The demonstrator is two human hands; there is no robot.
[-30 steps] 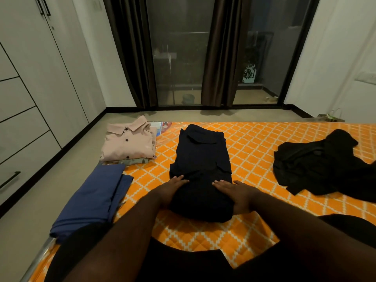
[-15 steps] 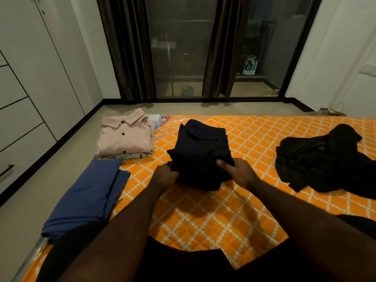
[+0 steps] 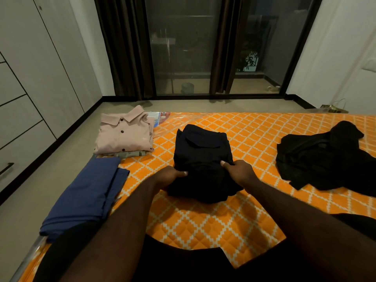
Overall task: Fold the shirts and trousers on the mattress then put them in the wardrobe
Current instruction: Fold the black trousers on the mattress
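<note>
Both hands gripped the folded dark navy trousers [image 3: 201, 159] at the middle of the orange mattress [image 3: 254, 137] — the left hand [image 3: 171, 176] pinching the left edge, the right hand [image 3: 238, 169] the right, thumbs on top. Far left lay a folded pink shirt [image 3: 125, 135], nearer it a folded blue garment [image 3: 85, 194]; an unfolded black garment [image 3: 325, 157] sat right.

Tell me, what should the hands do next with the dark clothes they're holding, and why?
Probably lift the folded navy garment: the left hand and right hand grip its sides, and it looks fully folded.
</note>
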